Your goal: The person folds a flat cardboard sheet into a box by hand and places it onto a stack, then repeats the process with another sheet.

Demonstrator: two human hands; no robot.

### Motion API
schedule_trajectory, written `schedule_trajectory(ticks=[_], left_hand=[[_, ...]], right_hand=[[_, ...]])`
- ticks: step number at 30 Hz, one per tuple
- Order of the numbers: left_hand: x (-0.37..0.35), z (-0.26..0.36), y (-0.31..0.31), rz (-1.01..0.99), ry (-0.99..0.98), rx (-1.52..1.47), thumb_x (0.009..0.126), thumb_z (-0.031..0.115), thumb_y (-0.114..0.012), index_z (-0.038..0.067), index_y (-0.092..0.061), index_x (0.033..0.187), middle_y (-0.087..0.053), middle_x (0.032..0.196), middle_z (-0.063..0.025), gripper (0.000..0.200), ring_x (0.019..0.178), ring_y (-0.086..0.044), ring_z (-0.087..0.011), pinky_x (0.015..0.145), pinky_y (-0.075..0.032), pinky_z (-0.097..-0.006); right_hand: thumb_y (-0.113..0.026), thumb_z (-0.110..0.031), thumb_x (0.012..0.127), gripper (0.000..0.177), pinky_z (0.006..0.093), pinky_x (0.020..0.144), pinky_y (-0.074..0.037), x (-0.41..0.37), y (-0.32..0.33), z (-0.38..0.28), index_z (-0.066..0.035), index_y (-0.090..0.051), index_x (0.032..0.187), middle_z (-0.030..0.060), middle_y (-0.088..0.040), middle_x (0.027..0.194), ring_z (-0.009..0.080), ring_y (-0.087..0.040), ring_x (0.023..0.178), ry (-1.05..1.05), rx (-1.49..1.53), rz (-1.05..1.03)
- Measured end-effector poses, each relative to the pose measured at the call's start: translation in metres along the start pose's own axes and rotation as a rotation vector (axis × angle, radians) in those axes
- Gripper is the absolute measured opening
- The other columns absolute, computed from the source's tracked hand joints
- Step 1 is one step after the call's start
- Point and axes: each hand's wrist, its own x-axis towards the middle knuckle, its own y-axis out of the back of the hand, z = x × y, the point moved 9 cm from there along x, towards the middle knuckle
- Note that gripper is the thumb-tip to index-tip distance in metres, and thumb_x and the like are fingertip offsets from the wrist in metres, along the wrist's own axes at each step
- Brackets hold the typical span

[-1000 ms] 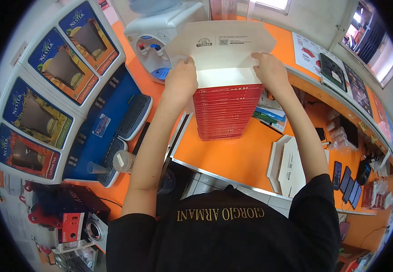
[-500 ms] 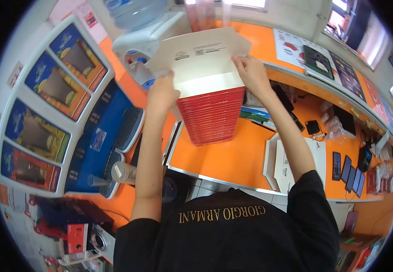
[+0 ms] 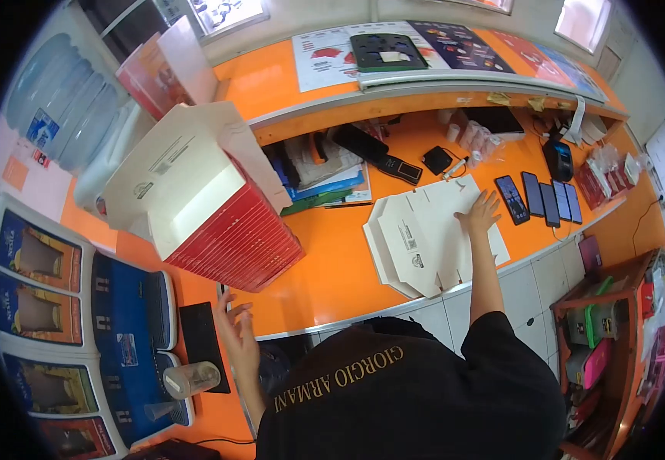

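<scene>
My right hand [image 3: 482, 215] has its fingers spread over the far right part of flat white box blanks [image 3: 417, 238] lying on the orange counter; it seems to touch the top one. My left hand [image 3: 236, 326] hangs open by the counter's front edge, holding nothing, fingers apart. Just beyond it stands a tall stack of nested red boxes [image 3: 233, 238]. The topmost box [image 3: 187, 172] shows its white inside, with its lid and side flaps raised.
Several phones [image 3: 551, 201] lie right of the blanks. Behind are papers and folders [image 3: 325, 172] and a black handheld device [image 3: 397, 167]. A drink dispenser [image 3: 129, 345], clear cup [image 3: 192, 379] and water bottle [image 3: 60, 103] are at left. A raised shelf [image 3: 263, 80] runs along the back.
Both hands have let go of the top box's raised lid. My right hand has moved right to the white blanks, my left hand back toward me. The view has turned right.
</scene>
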Motion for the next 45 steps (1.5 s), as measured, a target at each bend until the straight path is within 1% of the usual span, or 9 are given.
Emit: schedule_trajectory(ticks=[10,14,19,24,27,35,38,39,45], left_hand=[[-0.016,0.081,-0.167,-0.608,-0.243,-0.064,0.088,0.01,-0.053,0.002,-0.042,0.125,-0.046,0.113,-0.0135,0.04,0.096,-0.056,-0.0211,0.083,-0.045,-0.0337],[-0.044,0.108,-0.225,-0.879,-0.336,-0.149,0.088,0.01,-0.054,0.0,-0.044,0.123,-0.047,0.112,-0.0147,0.038,0.096,-0.056,-0.0214,0.084,-0.046,-0.0328],[-0.082,0.103,-0.29,-1.188,-0.284,-0.196,0.088,0.006,-0.054,-0.001,-0.046,0.12,-0.045,0.116,-0.0156,0.034,0.1,-0.056,-0.024,0.084,-0.048,-0.0326],[-0.115,0.047,-0.358,-1.279,-0.621,0.096,0.086,0.023,-0.059,0.001,-0.045,0.123,-0.026,0.136,-0.0276,0.045,0.127,-0.028,-0.0426,0.101,-0.032,-0.0456],[-0.122,-0.008,-0.402,-1.423,-0.484,0.39,0.084,0.035,-0.06,0.001,-0.043,0.127,-0.018,0.139,-0.0346,0.058,0.128,-0.023,-0.0501,0.105,-0.025,-0.0483],[-0.135,-0.045,-0.44,-1.711,-0.555,0.768,0.08,0.053,-0.053,0.009,-0.045,0.13,-0.032,0.132,-0.037,0.067,0.124,-0.03,-0.0521,0.106,-0.022,-0.0517],[-0.13,-0.057,-0.452,-1.735,-0.588,0.763,0.079,0.055,-0.054,0.009,-0.046,0.129,-0.033,0.131,-0.0371,0.068,0.122,-0.033,-0.0516,0.106,-0.021,-0.0515],[-0.129,-0.066,-0.46,-1.702,-0.84,0.921,0.084,0.048,-0.054,0.004,-0.042,0.13,-0.047,0.124,-0.0242,0.064,0.113,-0.048,-0.0401,0.09,-0.042,-0.0444],[-0.131,-0.067,-0.464,-1.727,-0.772,0.866,0.085,0.046,-0.053,0.005,-0.042,0.131,-0.047,0.125,-0.0222,0.063,0.113,-0.049,-0.0372,0.091,-0.043,-0.0427]], right_hand=[[-0.085,-0.038,0.05,0.117,0.0622,0.102,-0.021,0.015,-0.019,-0.009,-0.007,-0.02,0.142,0.0167,-0.03,0.142,0.0305,-0.022,0.135,0.017,-0.112,-0.074],[-0.058,-0.021,0.083,0.065,0.0619,0.099,-0.027,0.024,-0.035,-0.031,-0.012,-0.028,0.141,0.0142,-0.05,0.121,0.0286,-0.044,0.118,0.178,-0.288,0.161],[-0.048,-0.016,0.084,0.022,0.0476,0.073,-0.046,0.023,-0.027,-0.03,-0.008,-0.058,0.102,0.0111,-0.06,0.096,0.0273,-0.058,0.089,0.307,-0.154,0.313],[-0.047,-0.013,0.083,0.021,0.0449,0.07,-0.052,0.022,-0.016,-0.017,-0.005,-0.065,0.088,0.0152,-0.066,0.086,0.031,-0.065,0.08,0.256,0.398,0.091],[-0.049,-0.016,0.081,0.019,0.0443,0.063,-0.051,-0.006,0.019,-0.022,-0.001,-0.06,0.083,0.0158,-0.065,0.074,0.0311,-0.065,0.07,0.253,0.417,0.096],[-0.046,-0.017,0.083,0.046,0.0485,0.089,-0.043,-0.051,0.025,-0.051,0.004,-0.046,0.124,0.0207,-0.038,0.133,0.0331,-0.045,0.117,0.546,-0.076,0.553],[-0.045,-0.017,0.084,0.047,0.0493,0.096,-0.038,-0.045,0.001,-0.027,0.003,-0.044,0.126,0.0196,-0.035,0.137,0.0331,-0.04,0.122,0.238,0.111,0.291],[-0.043,-0.017,0.085,0.047,0.0497,0.096,-0.037,-0.033,-0.007,-0.014,0.003,-0.043,0.127,0.0192,-0.031,0.141,0.0326,-0.036,0.126,0.125,0.14,0.178],[-0.044,-0.017,0.086,0.048,0.0522,0.099,-0.03,-0.008,-0.035,0.035,0.003,-0.042,0.129,0.0178,-0.031,0.141,0.0314,-0.033,0.129,-0.151,-0.014,0.157]])
